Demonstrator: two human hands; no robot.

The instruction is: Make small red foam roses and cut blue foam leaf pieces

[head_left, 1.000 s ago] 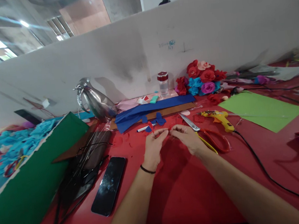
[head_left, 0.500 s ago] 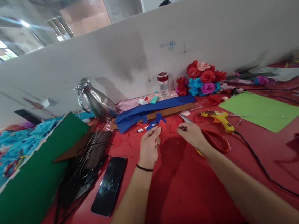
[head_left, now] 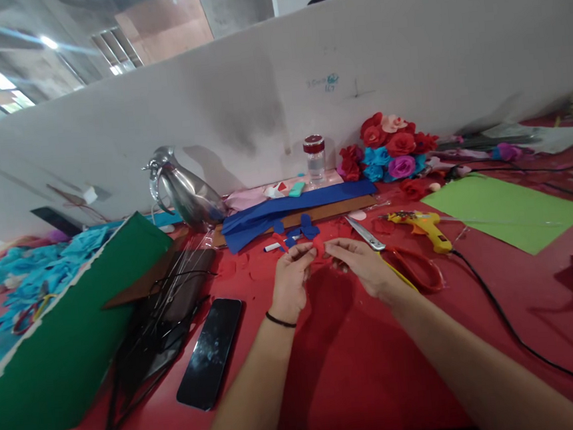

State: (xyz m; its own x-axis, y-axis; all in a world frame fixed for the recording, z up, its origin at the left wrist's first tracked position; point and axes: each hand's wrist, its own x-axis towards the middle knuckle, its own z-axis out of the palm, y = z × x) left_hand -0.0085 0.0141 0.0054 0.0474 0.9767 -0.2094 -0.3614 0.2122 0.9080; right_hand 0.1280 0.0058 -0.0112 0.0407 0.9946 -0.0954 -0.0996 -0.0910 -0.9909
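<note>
A small red paper piece point(head_left: 318, 245) is held between my two hands over the red table. My left hand point(head_left: 290, 278) pinches its left side between thumb and fingers. On its right side, the closed fingertips of my right hand point(head_left: 359, 263) grip the edge. Just beyond my fingers lie blue paper cut-outs point(head_left: 309, 228) and a white marker point(head_left: 272, 247). Scissors point(head_left: 366, 233) with red and yellow handles rest beside my right hand, partly behind it. Red scraps on the red table are hard to tell apart from it.
A yellow glue gun point(head_left: 433, 235) with a black cord and a green sheet point(head_left: 511, 212) lie right. Paper flowers point(head_left: 395, 145), a jar point(head_left: 315, 159) and a steel jug point(head_left: 189, 197) stand behind. Left are a phone point(head_left: 209, 355) and a green board point(head_left: 68, 354).
My right hand has moved left from beside the scissors to the red paper piece, and its fingers now meet it. More of the scissors shows. My left hand keeps its pinch.
</note>
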